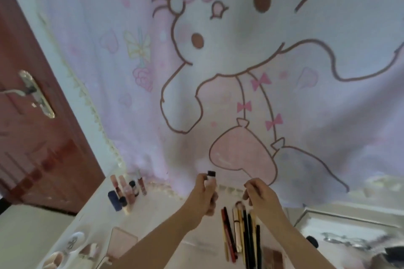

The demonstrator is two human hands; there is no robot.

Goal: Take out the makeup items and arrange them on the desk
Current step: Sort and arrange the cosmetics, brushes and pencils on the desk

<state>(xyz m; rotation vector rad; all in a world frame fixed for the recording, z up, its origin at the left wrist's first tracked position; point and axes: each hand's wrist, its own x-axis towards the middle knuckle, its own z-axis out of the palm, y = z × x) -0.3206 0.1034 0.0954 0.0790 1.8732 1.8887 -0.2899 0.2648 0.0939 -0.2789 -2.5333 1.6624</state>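
Head view: a dark-capped bottle (210, 179) is gripped upright in the left hand (204, 194), raised above the desk (166, 220) near its far edge. The right hand (260, 194) is held loosely curled beside it — nothing visibly pinched. Much appears arranged already — lipsticks (126, 190) stood at the far left corner, pencils (240, 231) laid in a row mid-desk. This bottle is judged not yet placed.

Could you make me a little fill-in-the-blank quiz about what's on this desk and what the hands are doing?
1. The small dark-capped bottle is held by the ____ hand.
2. The pencils lie in a row below the ____ hand.
3. The lip-gloss tubes stand near the desk's back ____ corner.
4. The cartoon curtain is mostly pink and ____.

Missing words: left; right; left; white
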